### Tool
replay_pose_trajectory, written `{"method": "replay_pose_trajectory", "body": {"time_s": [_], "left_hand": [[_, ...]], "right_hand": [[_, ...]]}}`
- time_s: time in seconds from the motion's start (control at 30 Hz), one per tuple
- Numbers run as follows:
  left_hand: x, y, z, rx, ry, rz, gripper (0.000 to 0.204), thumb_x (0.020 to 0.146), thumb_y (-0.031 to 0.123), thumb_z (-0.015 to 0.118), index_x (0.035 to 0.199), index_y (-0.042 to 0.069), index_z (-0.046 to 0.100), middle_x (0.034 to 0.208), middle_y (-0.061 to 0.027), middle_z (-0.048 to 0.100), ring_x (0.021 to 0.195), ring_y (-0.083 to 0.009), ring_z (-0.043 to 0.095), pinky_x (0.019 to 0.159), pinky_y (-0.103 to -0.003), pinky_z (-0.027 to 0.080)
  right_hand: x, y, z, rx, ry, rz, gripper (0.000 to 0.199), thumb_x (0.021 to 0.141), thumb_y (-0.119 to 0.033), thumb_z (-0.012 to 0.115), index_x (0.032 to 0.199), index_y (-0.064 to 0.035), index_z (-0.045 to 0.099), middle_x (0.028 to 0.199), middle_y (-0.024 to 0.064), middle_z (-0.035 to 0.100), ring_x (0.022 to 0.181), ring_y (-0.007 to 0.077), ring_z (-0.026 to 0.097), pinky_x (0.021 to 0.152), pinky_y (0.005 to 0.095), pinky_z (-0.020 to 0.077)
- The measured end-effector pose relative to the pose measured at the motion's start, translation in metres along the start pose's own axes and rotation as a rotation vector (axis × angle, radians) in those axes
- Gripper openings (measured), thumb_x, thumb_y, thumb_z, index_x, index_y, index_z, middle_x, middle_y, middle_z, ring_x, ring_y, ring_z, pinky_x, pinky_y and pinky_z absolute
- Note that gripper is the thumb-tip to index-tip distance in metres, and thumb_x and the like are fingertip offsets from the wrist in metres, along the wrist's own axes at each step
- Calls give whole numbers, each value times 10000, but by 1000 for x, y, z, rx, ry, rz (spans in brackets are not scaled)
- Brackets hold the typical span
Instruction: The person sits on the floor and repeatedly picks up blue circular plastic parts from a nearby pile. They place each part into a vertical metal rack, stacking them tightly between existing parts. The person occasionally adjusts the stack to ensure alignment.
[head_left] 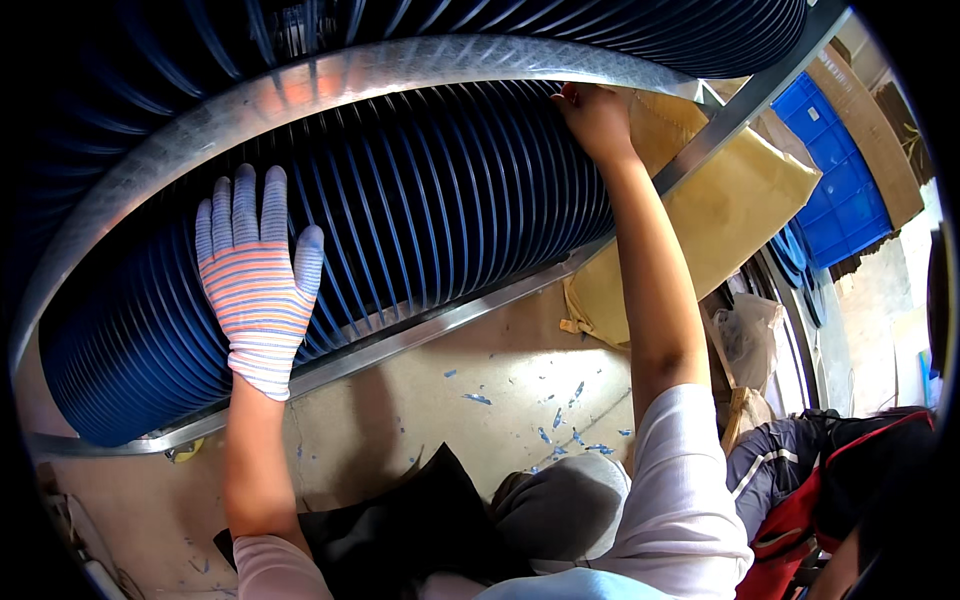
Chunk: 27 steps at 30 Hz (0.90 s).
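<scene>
A long roll of dark blue ribs or rings (440,190) lies across the view inside a metal frame. My left hand (255,270), in a striped knit glove, rests flat on the left part of the roll with its fingers stretched out and the thumb apart. At the far right end of the roll, just under the curved metal rail (400,62), is my bare right hand (598,120). Its fingers are curled in against the edge of the roll, and whatever they hold is too small or hidden to make out.
A second dark ribbed roll (640,25) sits beyond the rail. Yellow sheeting (730,205) and a blue crate (830,170) stand at the right. Blue scraps (478,399) litter the floor. Another person's dark and red clothing (800,500) shows at the lower right.
</scene>
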<state>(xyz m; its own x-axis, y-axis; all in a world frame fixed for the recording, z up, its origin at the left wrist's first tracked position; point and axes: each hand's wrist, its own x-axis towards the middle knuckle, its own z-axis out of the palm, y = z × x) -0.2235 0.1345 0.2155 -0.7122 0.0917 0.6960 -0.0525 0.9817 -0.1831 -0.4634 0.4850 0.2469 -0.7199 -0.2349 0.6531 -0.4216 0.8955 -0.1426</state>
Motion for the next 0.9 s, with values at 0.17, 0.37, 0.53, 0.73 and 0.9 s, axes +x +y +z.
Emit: {"method": "replay_pose_trajectory", "body": {"time_s": [0.17, 0.37, 0.53, 0.73, 0.9], "left_hand": [[0, 3, 2, -15, 4, -4, 562, 923, 357, 528, 1392, 51, 490, 1426, -227, 467, 1326, -408, 414, 1141, -515, 268], [0, 2, 0, -18, 14, -9, 564, 922, 360, 526, 1391, 48, 490, 1424, -225, 469, 1330, -408, 410, 1145, -512, 262], [-1, 0, 2, -8, -4, -6, 568, 928, 368, 516, 1396, 48, 485, 1428, -223, 465, 1335, -408, 405, 1147, -511, 259], [-1, -2, 3, 4, -14, 8, 569, 931, 369, 508, 1401, 51, 480, 1437, -220, 458, 1340, -407, 398, 1147, -509, 255], [-1, -3, 3, 3, 23, 18, 564, 911, 381, 539, 1370, 55, 510, 1398, -223, 487, 1311, -406, 427, 1135, -515, 275]], "right_hand": [[5, -5, -7, -107, -119, -15, 218, 848, -293, 680, 988, -130, 717, 896, 114, 707, 883, 311, 671, 783, 425, 533], [9, -5, -5, -68, -140, -36, 222, 867, -275, 657, 1048, -157, 708, 910, 94, 708, 877, 285, 677, 790, 417, 534], [5, 1, 2, -16, -72, -59, 207, 861, -281, 659, 1013, -149, 711, 874, 84, 709, 840, 281, 682, 767, 412, 537], [10, 6, 9, 1, -58, -41, 216, 857, -306, 657, 1003, -157, 711, 867, 78, 712, 833, 279, 689, 754, 413, 546], [13, -2, 8, -52, -112, -1, 209, 864, -305, 644, 1006, -164, 703, 859, 81, 710, 836, 284, 689, 761, 415, 547]]}}
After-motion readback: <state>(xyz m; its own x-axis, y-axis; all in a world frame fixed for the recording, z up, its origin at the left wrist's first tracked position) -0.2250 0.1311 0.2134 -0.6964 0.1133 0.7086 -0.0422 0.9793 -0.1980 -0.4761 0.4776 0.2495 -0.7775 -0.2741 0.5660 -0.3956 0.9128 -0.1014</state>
